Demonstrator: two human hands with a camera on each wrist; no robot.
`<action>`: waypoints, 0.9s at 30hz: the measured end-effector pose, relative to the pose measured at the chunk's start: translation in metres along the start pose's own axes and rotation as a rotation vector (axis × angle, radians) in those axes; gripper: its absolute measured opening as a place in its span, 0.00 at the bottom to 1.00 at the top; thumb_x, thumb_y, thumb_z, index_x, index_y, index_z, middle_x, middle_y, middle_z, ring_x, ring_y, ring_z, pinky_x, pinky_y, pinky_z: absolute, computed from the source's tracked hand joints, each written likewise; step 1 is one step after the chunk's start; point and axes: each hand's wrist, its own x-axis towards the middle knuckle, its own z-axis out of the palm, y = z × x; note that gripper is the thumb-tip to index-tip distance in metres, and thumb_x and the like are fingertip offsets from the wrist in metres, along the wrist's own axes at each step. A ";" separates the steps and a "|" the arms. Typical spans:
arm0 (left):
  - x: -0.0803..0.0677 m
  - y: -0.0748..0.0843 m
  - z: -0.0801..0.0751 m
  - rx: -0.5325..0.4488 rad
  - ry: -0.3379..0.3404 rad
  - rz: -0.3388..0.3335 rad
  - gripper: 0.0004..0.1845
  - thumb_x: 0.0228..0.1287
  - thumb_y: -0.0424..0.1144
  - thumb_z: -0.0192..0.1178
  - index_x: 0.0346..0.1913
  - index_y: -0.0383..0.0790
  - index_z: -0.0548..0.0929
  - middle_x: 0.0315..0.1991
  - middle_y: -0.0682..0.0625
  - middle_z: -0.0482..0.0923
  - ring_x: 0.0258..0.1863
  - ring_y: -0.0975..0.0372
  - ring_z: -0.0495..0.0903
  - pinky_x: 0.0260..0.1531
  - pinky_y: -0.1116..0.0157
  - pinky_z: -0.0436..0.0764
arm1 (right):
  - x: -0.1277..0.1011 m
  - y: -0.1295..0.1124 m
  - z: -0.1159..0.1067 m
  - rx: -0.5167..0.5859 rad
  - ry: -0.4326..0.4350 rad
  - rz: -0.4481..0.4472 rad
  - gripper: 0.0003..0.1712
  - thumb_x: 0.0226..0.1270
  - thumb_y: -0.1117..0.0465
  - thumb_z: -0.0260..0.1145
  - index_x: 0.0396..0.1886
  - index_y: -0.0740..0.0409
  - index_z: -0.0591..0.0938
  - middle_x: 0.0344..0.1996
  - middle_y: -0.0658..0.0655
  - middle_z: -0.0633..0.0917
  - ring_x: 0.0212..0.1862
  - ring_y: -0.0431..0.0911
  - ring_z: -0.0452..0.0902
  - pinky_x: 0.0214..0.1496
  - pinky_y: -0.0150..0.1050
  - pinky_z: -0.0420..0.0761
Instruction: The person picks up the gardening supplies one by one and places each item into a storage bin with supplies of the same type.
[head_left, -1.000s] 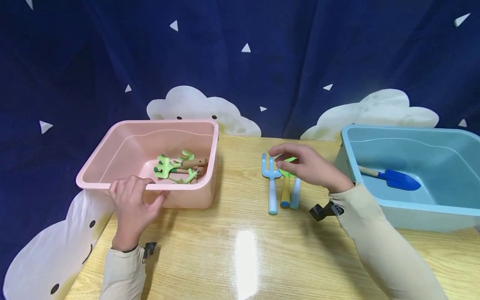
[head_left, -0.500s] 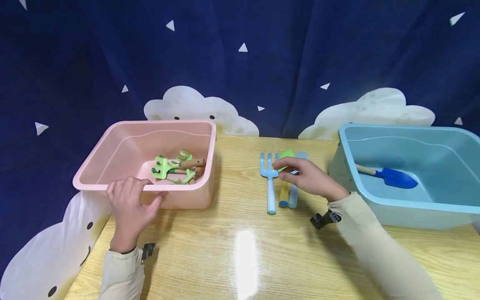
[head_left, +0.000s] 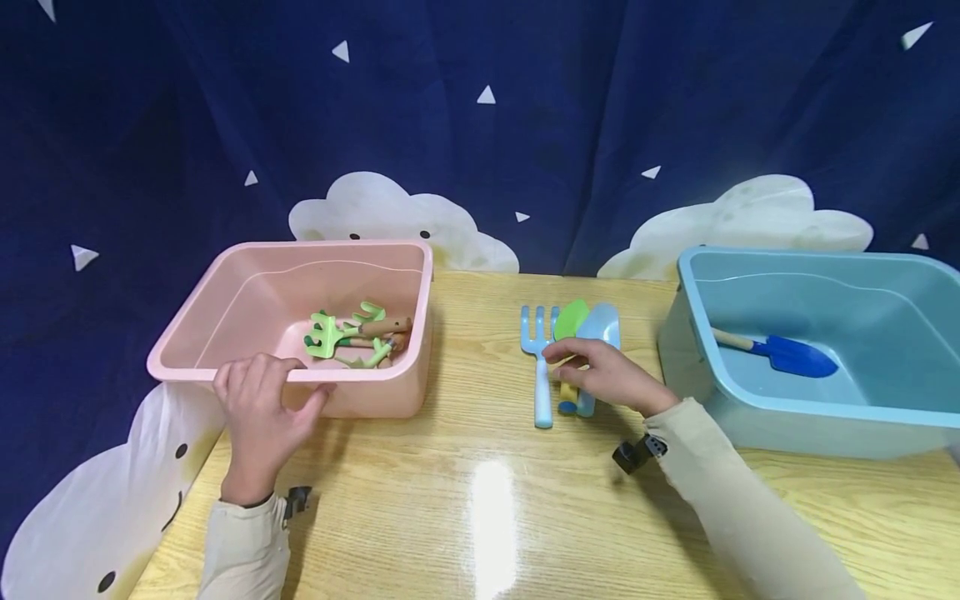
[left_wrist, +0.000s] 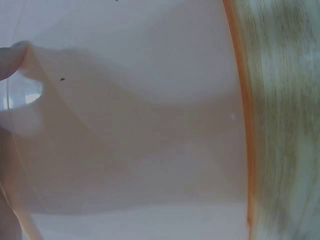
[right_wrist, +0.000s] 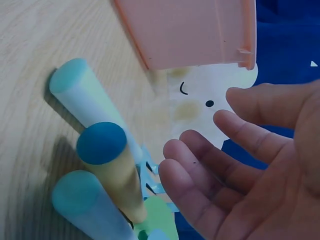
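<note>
My left hand [head_left: 262, 417] grips the near rim of a pink plastic bin [head_left: 382, 398], fingers over the edge and thumb outside. The left wrist view is filled mostly by the bin's outer wall [left_wrist: 150, 145]. Over three toy garden tools on the table hovers my right hand [head_left: 611, 375], fingers loosely bent and holding nothing. They are a light-blue fork [head_left: 542, 387], a trowel with a green blade [head_left: 572, 317] and yellow handle, and a light-blue trowel [head_left: 604, 325]. The hand partly covers both trowels; in the right wrist view, the yellow handle [right_wrist: 114, 172] stands between two pale-blue ones.
Inside the pink bin lie several small green rakes [head_left: 325, 335] with wooden handles. A teal bin [head_left: 847, 425] stands on the right, holding a blue trowel [head_left: 801, 357] with a wooden handle. Behind the wooden table [head_left: 405, 517] hangs a dark-blue curtain [head_left: 570, 125] with clouds and triangles.
My right hand has come down toward the near side, from the tools' heads to their handles, uncovering the green and light-blue blades. My left hand stays on the pink bin's rim.
</note>
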 end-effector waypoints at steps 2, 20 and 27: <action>0.000 0.000 0.000 0.000 0.002 0.000 0.26 0.48 0.54 0.65 0.34 0.31 0.79 0.26 0.40 0.72 0.34 0.43 0.67 0.50 0.43 0.56 | 0.000 0.002 0.001 -0.001 -0.003 -0.001 0.20 0.72 0.64 0.58 0.61 0.62 0.77 0.59 0.65 0.80 0.56 0.58 0.80 0.51 0.43 0.81; 0.000 -0.001 0.001 -0.001 0.003 0.000 0.24 0.46 0.53 0.65 0.34 0.31 0.80 0.26 0.40 0.72 0.34 0.43 0.67 0.50 0.43 0.56 | 0.001 0.006 0.005 -0.033 0.006 0.039 0.21 0.72 0.61 0.61 0.61 0.61 0.78 0.58 0.66 0.81 0.51 0.53 0.82 0.47 0.41 0.82; -0.001 -0.002 0.001 -0.006 0.010 0.001 0.24 0.46 0.52 0.65 0.34 0.32 0.80 0.25 0.40 0.72 0.34 0.43 0.67 0.50 0.43 0.56 | 0.006 0.006 0.017 -0.085 0.015 0.093 0.22 0.73 0.61 0.58 0.64 0.63 0.75 0.59 0.68 0.80 0.52 0.57 0.83 0.45 0.43 0.83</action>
